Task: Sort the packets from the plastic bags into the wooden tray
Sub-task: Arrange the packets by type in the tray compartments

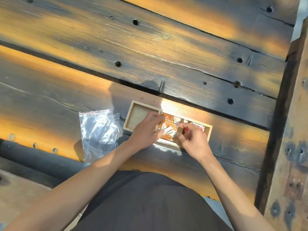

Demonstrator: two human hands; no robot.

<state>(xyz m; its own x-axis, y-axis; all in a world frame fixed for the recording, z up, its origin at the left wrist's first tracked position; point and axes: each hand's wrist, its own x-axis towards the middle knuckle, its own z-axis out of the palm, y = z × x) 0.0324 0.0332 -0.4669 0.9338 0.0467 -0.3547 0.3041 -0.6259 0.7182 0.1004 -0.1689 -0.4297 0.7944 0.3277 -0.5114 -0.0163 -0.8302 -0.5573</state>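
Left hand (146, 130) and right hand (194, 139) over wooden tray (133, 105), apparently gripping packets (168, 130)

No legible text, brand, number or sign anywhere in view.

Packets (168, 125) in the middle compartment of the wooden tray (143, 104), under and between the fingers (154, 116) of both hands: orange-brown and white printing, too blurred and glare-washed to read.

Red-and-white packets (198, 127) just beyond the right hand's (193, 139) fingers, in the compartment on that side: markings possibly lettering, but not resolvable.

Clear plastic bag (100, 130), out past the left hand (146, 130): a red strip along its top edge, no print made out.

Table (150, 47) planks: bare, unmarked.
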